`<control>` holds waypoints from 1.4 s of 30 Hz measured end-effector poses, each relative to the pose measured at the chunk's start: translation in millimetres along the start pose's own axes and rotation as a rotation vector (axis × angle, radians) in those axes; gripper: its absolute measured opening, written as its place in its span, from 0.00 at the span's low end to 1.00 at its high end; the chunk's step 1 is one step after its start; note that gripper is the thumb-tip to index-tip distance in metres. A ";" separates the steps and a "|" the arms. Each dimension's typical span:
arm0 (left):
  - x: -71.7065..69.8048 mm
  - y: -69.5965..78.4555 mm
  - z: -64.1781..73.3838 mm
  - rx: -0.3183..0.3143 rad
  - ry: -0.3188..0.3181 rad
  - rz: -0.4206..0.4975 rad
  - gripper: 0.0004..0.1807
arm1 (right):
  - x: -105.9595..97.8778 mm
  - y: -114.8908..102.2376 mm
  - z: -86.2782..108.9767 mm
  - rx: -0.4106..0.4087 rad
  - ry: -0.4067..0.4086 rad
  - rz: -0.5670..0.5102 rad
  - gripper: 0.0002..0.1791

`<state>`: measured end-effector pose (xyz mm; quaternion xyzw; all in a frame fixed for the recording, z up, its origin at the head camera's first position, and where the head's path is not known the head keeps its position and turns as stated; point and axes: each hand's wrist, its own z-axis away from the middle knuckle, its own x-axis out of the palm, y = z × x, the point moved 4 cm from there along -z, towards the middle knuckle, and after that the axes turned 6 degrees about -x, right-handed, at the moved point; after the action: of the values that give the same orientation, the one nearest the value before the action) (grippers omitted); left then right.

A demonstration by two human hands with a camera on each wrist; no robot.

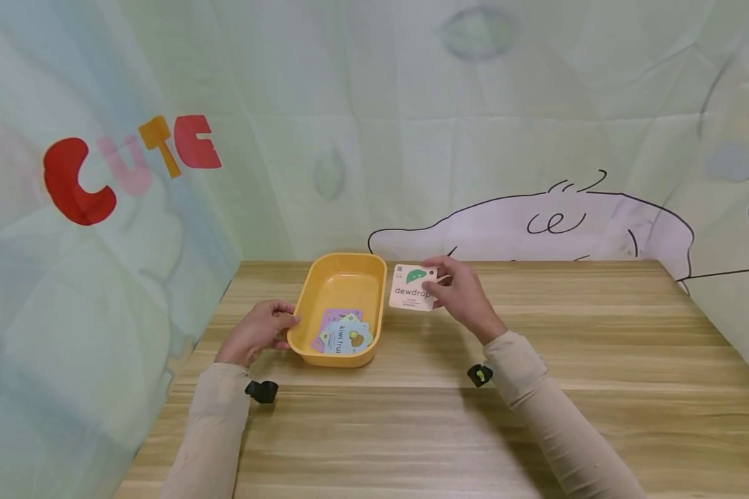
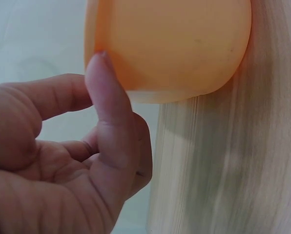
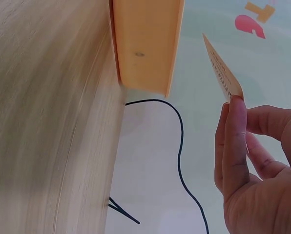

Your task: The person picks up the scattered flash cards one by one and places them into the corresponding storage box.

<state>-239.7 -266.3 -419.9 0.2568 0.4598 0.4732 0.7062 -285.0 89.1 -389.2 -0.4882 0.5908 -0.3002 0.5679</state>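
My right hand [image 1: 465,294] pinches a pale card [image 1: 412,287] printed "dewdrop" with a green leaf, held just right of a yellow plastic tray [image 1: 343,258]. In the right wrist view the same card [image 3: 222,70] appears nearly edge-on between thumb and fingers, apart from the tray wall [image 3: 146,46]. At the tray's near left rim, my left hand [image 1: 259,333] pinches the edge with thumb and fingers, also seen in the left wrist view. Inside the tray's near end lie several overlapping cards; the top one is a light blue "kiwi fruit" card [image 1: 343,338], with a purple card [image 1: 318,341] partly covered beneath.
The tray stands on a wood-grain table [image 1: 412,423], towards its far left. Behind and to the left hangs a printed cloth backdrop [image 1: 324,138] with cartoon drawings and coloured letters. A small black device sits at each wrist.
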 end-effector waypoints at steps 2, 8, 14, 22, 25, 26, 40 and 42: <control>0.4 0.1 0.1 -0.004 0.002 -0.001 0.19 | 1.5 -0.4 0.0 -0.001 -0.004 -0.001 0.22; 0.4 0.2 -0.9 0.003 -0.001 0.004 0.19 | 5.8 -1.6 -0.9 -0.010 -0.015 0.007 0.22; 0.5 1.1 -1.0 0.046 -0.032 0.025 0.19 | 9.3 -4.0 -2.0 -0.020 -0.030 -0.015 0.22; 0.8 2.0 -0.3 0.048 -0.033 0.029 0.19 | 14.3 -5.1 -3.0 -0.014 -0.042 -0.029 0.22; 1.1 1.8 -0.5 0.042 -0.029 0.023 0.19 | 16.8 -4.6 -3.4 -0.010 -0.041 -0.031 0.22; 1.1 1.7 -0.6 0.040 -0.027 0.022 0.19 | 17.7 -4.6 -3.4 -0.011 -0.042 -0.032 0.22; 1.4 0.1 0.4 0.031 -0.018 0.022 0.19 | 28.0 -5.0 -3.2 -0.029 -0.053 -0.061 0.21; 1.1 -0.1 0.5 0.031 -0.016 0.020 0.20 | 29.0 -5.2 -3.2 -0.029 -0.048 -0.062 0.21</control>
<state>-239.0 -265.3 -420.3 0.2760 0.4587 0.4711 0.7010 -283.4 60.1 -394.9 -0.5216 0.5657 -0.2972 0.5653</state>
